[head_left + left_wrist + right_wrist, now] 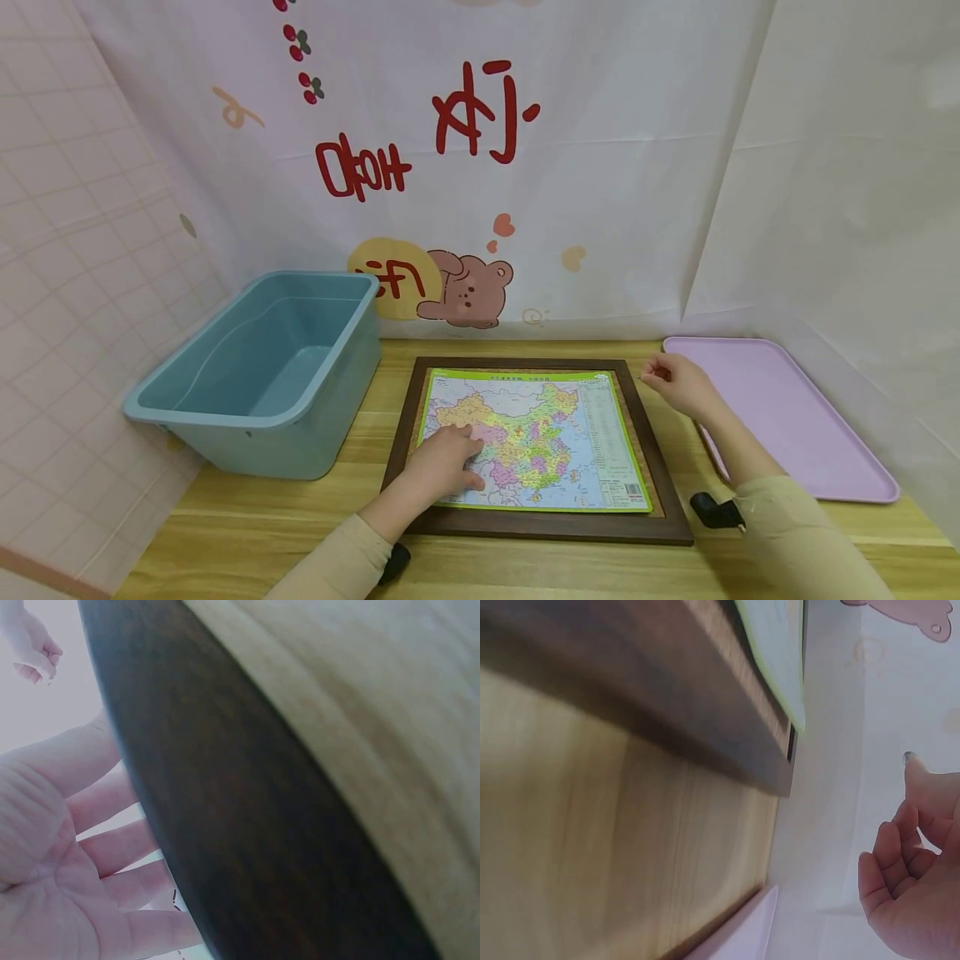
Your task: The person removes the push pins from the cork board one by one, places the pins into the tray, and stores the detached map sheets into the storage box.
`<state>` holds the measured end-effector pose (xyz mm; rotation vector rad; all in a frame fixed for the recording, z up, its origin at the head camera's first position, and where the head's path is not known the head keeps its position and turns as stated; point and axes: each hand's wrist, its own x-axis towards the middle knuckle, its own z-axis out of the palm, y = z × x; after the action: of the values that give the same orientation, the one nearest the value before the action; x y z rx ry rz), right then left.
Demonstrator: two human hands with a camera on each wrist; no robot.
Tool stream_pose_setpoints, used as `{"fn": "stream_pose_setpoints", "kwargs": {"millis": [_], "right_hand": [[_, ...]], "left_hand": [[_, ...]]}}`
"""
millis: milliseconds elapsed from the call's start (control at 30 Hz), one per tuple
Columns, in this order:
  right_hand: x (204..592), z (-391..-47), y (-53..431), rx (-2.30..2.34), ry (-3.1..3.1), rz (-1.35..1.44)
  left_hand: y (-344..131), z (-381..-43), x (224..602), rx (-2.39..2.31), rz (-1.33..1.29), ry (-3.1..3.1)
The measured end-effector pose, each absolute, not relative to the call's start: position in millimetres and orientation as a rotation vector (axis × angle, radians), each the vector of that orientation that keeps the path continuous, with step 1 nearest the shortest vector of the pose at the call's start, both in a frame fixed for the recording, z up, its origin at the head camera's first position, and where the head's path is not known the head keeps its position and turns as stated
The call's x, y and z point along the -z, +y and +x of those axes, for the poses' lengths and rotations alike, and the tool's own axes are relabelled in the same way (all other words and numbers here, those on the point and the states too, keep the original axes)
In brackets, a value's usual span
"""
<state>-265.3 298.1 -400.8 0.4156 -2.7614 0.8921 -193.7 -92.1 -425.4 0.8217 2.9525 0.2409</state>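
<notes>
A printed map with a green border lies on a cork board with a dark wooden frame. My left hand rests on the map's left part with its fingers spread; the left wrist view shows its palm beyond the frame's edge. Past the frame's upper right corner, my right hand is raised and pinches a small shiny thumbtack between thumb and finger. The other fingers of the right hand are curled. Only a tiny part of the thumbtack shows.
A blue plastic tub stands on the wooden table to the left. At the right lies a pink tray, partly behind my right forearm. A white cloth with printed drawings hangs behind the table.
</notes>
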Motion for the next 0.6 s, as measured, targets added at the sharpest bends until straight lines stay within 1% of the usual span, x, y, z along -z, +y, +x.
{"fn": "stream_pose_setpoints", "kwargs": {"millis": [600], "right_hand": [[401.1,-256.4,348.2,-0.822,-2.8,0.296]], "left_hand": [[-92.3,-195.3,429.5,-0.217,0.826,2.963]]}}
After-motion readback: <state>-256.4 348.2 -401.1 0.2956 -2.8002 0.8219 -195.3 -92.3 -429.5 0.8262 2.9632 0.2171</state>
